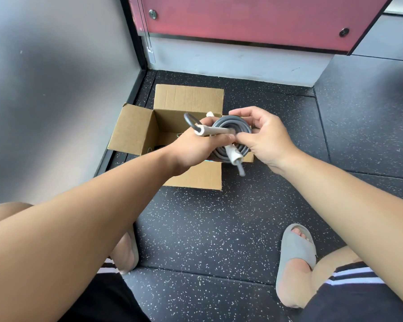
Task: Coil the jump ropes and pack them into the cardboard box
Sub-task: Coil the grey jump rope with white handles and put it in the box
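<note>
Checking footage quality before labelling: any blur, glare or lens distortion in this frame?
Head view: the wall at left is smeared and featureless; wide-angle bending curves the pink panel and stretches the forearms. Light is soft, no glare. The rope, both hands and the box are sharp.

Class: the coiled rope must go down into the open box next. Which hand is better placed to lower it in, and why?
Probably the left hand: it grips the jump rope by its white handles, directly above the cardboard box. The right hand only pinches the coil's edge.

Dark speckled floor (207,224) (rubber tiles), grey wall (56,89), pink panel (254,17).
</note>
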